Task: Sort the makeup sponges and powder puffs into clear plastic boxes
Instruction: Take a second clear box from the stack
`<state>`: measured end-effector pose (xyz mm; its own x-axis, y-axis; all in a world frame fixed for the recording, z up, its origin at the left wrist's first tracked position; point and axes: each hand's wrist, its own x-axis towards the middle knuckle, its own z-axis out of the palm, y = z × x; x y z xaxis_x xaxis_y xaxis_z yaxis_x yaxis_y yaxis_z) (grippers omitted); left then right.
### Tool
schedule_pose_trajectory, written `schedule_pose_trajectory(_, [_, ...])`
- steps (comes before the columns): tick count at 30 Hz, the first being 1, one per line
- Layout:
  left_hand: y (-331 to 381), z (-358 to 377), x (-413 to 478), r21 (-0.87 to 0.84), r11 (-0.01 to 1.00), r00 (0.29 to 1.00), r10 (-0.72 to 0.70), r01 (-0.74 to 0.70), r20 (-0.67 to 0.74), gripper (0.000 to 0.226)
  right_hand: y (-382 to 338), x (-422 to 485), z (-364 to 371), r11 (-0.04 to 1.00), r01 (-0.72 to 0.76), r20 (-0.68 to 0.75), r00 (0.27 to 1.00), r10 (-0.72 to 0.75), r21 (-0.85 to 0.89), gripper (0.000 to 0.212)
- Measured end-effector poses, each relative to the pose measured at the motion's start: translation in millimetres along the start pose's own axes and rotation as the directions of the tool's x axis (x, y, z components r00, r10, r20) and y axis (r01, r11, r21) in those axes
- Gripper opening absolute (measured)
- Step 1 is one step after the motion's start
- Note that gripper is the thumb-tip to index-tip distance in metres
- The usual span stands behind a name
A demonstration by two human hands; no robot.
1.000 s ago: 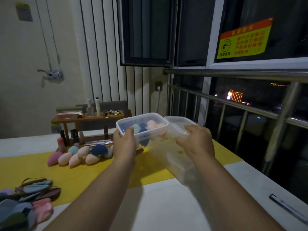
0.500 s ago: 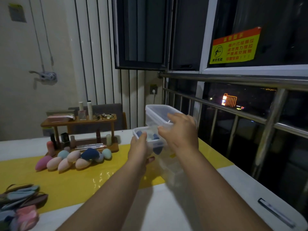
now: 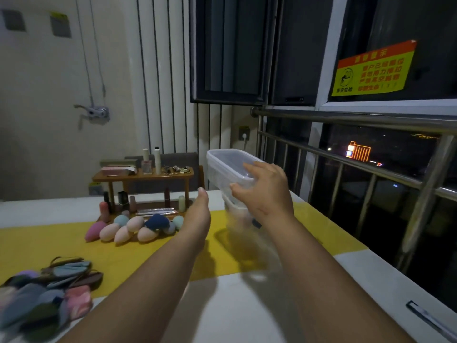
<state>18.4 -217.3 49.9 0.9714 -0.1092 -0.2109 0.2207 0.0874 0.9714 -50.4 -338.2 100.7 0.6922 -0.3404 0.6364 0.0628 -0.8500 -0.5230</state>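
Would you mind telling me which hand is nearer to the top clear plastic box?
Right. The right hand is at the top clear plastic box's near rim; the left hand hangs lower, to its left, apart.

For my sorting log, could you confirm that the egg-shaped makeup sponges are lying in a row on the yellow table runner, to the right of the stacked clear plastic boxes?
Not quite. The egg-shaped makeup sponges do lie in a row on the yellow table runner, but the head view shows them to the left of the stacked clear plastic boxes, not the right.
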Motion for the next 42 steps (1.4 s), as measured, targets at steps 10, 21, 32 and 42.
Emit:
schedule_pose_trajectory(10, [11.1, -93.5, -17.4, -0.070, 0.981, 0.961, 0.159, -0.179, -0.226, 0.058, -42.0, -19.5, 57.9, 0.983, 0.166, 0.094, 0.981, -0.173, 0.075, 0.061])
schedule_pose_trajectory(21, [-11.0, -178.6, -17.3, -0.025, 0.937, 0.904, 0.328, -0.347, -0.274, 0.045, -47.0, -67.2, 101.0, 0.923, 0.162, 0.365, 0.883, -0.293, 0.348, 0.052])
schedule_pose_trajectory(32, [-23.0, -202.1, -24.9, 0.304, 0.903, 0.920, 0.361, -0.304, -0.152, 0.031, -22.7, -83.1, 133.6, 0.882, 0.047, 0.539, 0.776, -0.328, 0.470, 0.051])
schedule_pose_trajectory(42, [-45.1, -211.0, -28.0, 0.646, 0.679, 0.845, 0.526, -0.348, -0.098, 0.035, -18.1, -92.1, 141.6, 0.823, -0.116, 0.461, 0.867, -0.189, 0.557, 0.015])
